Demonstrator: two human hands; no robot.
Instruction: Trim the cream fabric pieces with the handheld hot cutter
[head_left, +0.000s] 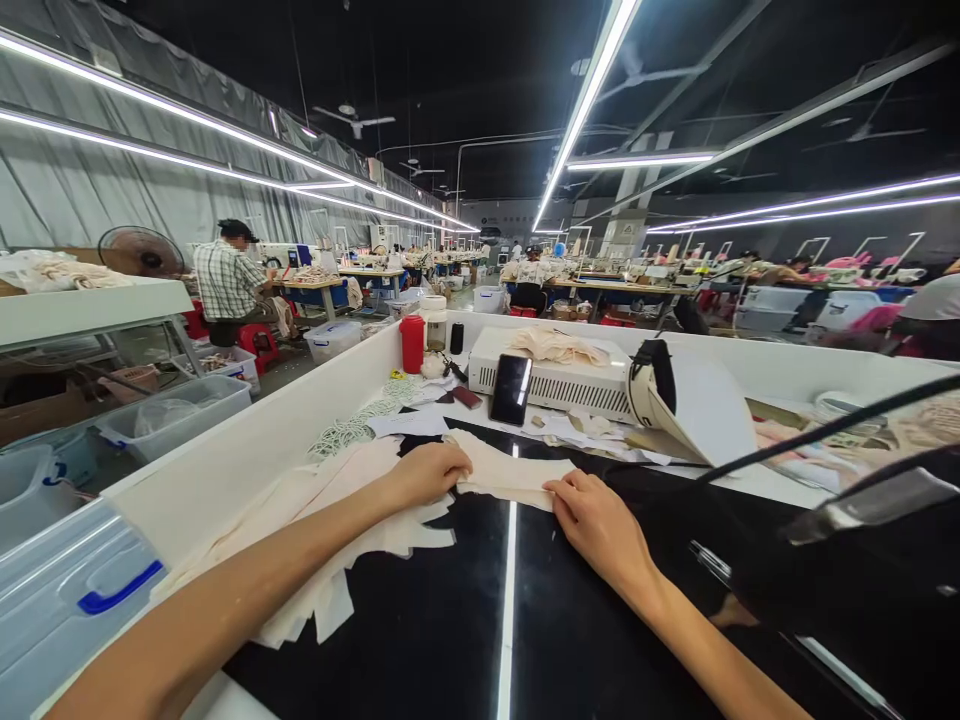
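Resting on the black table, a cream cloth piece lies between both hands: left hand presses its left edge with curled fingers, right hand pinches its right edge. Fingertips are partly hidden under the cloth. Behind stand a phone, a white machine and a red bottle, with more cloth pieces lying left.

Glossy black table, cream fabric pieces, phone, red bottle

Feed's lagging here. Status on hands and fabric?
Left hand and right hand both pressing cream fabric piece flat on black table. Phone behind, clear.
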